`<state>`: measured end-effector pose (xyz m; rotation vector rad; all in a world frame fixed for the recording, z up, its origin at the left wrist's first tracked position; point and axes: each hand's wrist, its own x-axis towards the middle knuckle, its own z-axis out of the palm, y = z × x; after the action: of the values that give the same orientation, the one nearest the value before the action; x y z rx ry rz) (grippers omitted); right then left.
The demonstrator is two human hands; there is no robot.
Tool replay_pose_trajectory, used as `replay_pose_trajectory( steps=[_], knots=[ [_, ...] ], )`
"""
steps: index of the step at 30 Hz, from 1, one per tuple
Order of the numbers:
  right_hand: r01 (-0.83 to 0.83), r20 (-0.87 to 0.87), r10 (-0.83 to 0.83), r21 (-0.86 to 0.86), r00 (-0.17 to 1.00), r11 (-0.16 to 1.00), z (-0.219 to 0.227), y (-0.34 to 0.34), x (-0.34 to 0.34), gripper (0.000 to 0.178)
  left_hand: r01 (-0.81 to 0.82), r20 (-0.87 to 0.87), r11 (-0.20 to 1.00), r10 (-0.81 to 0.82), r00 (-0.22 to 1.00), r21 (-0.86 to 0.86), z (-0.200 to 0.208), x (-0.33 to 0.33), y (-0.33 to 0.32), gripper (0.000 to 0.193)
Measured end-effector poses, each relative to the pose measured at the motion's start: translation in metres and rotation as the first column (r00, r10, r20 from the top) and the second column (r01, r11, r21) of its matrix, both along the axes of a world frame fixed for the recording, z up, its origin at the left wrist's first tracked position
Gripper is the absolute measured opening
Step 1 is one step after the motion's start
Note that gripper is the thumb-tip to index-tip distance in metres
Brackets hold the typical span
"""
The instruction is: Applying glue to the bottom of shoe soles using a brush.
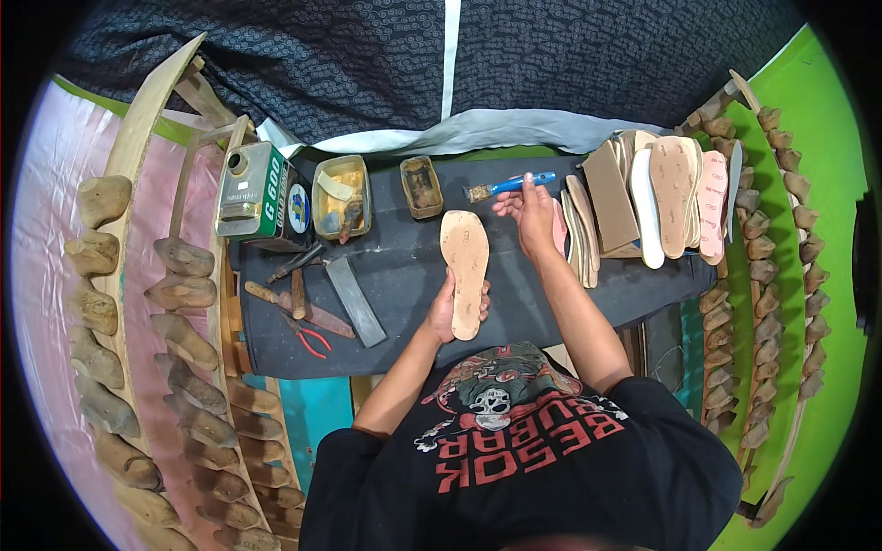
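My left hand (443, 312) grips a tan insole (467, 262) by its narrow heel end. The insole is tilted up over the dark work table, broad toe end away from me, with small dark specks on its face. Between the fingers of my right hand (533, 220) is a brush (507, 186) with a blue handle. Its bristle end points left, past the insole's toe, and looks brownish. Just beyond the insole stands a small rectangular tub (435, 209) with dark, stained insides. Several insoles (581, 230) lean in a row beside my right wrist.
A green and silver can (248, 197) and a larger tub (367, 228) stand at the left. Nearer lie a grey flat block (356, 301), a hammer (297, 292), a knife (312, 317) and red-handled pliers (310, 342). Stacked insoles (673, 197) fill the right. Racks of wooden shoe lasts (96, 308) flank the table.
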<state>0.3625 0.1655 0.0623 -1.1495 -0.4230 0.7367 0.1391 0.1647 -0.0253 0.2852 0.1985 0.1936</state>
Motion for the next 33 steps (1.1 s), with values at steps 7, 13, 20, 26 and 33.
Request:
replay_pose_trajectory(
  steps=[7,13,20,26,33],
  knots=[
    [-0.016,-0.024,0.017,0.029,1.000,0.999,0.012,-0.024,0.023,0.041,-0.008,-0.013,1.000,0.008,1.000,0.030,0.018,0.022,-0.005,0.068],
    [-0.181,-0.057,0.182,0.025,0.982,0.983,0.035,-0.023,0.025,0.038,-0.026,-0.080,0.999,0.030,0.996,0.048,0.021,0.037,-0.031,0.069],
    [-0.300,0.162,0.288,0.051,0.944,0.953,0.042,-0.035,0.032,0.030,-0.152,-0.087,0.987,0.156,0.984,0.054,0.033,0.042,-0.058,0.069],
    [-0.340,0.074,0.335,0.080,0.939,0.937,0.027,-0.056,0.050,0.022,-0.242,-0.139,0.960,0.261,0.955,0.138,0.044,0.044,-0.081,0.075],
    [-0.383,0.233,0.379,-0.030,0.895,0.923,0.027,-0.069,0.051,0.019,-0.285,-0.171,0.930,0.327,0.929,0.230,0.035,0.049,-0.109,0.071]
  ],
)
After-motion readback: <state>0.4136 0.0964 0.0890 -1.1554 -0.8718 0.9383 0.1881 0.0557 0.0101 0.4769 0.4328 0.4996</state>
